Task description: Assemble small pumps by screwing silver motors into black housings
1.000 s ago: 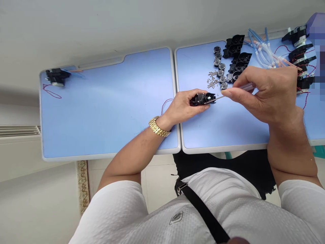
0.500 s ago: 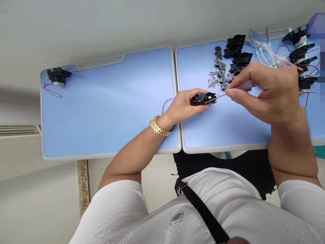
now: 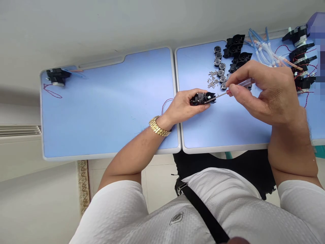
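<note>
My left hand [image 3: 184,105] is closed around a small black motor housing [image 3: 202,98], its fingers along both sides and the far end showing a white part. A twisted red wire [image 3: 166,101] runs out behind that hand onto the table. In my right hand [image 3: 269,91] is a screwdriver [image 3: 220,95] with a clear and red handle, pinched between thumb and fingers. The thin shaft slants down to the left, and its tip meets the housing near its screws. Just beyond lies a pile of small screws [image 3: 212,80], beside a row of round black-and-silver parts [image 3: 221,73].
Several black plastic shells [image 3: 235,45] lie at the back, partly behind my right hand. Blue and white tubes [image 3: 266,49] are heaped to their right, near black assemblies with red wires [image 3: 303,61]. Another assembly [image 3: 58,76] sits at the far left. A seam divides the blue tables [image 3: 109,112].
My right fingers have shifted on the screwdriver handle, so its red collar now shows. The tip stays at the housing, and my left hand keeps its hold almost unmoved.
</note>
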{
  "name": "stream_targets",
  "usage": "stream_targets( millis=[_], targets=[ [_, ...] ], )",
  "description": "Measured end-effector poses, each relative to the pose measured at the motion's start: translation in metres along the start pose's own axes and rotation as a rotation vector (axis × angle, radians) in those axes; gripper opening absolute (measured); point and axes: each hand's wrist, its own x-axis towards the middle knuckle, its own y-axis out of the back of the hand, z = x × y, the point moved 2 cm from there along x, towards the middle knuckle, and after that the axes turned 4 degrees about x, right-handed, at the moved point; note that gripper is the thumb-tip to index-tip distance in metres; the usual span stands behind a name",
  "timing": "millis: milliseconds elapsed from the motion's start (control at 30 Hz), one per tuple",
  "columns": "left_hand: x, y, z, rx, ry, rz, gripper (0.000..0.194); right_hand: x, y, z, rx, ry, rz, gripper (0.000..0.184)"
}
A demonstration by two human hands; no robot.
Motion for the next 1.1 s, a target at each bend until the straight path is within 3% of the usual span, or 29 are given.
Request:
stream_targets(
  millis=[200, 433, 500, 600, 633, 800, 900, 1100],
  targets=[
    [0.000, 0.000, -0.002, -0.012, -0.014, -0.004, 0.050, -0.002, -0.001, 0.008, -0.019, 0.054, 0.050, 0.011],
    [0.000, 0.001, 0.000, 0.008, -0.005, -0.007, 0.049, -0.002, 0.000, 0.019, -0.207, 0.020, 0.094, 0.046],
    [0.000, 0.001, 0.001, 0.009, -0.004, -0.003, 0.049, -0.001, -0.001, 0.017, -0.150, 0.009, 0.078, 0.039],
    [0.000, 0.001, 0.001, 0.011, 0.000, 0.001, 0.048, 0.001, -0.003, 0.011, 0.002, 0.008, 0.058, 0.009],
    [0.000, 0.001, 0.001, 0.010, -0.001, 0.002, 0.048, 0.001, -0.003, 0.010, 0.037, 0.018, 0.051, 0.007],
    [0.000, 0.000, 0.000, 0.002, -0.010, 0.005, 0.048, 0.001, -0.002, 0.009, 0.040, 0.014, -0.002, 0.011],
    [0.001, 0.000, -0.001, -0.004, -0.024, 0.003, 0.045, 0.000, 0.000, 0.012, -0.003, 0.040, 0.041, 0.014],
    [0.000, 0.001, -0.001, 0.009, -0.010, 0.001, 0.049, -0.002, 0.000, 0.021, -0.169, -0.006, 0.069, 0.041]
  ],
)
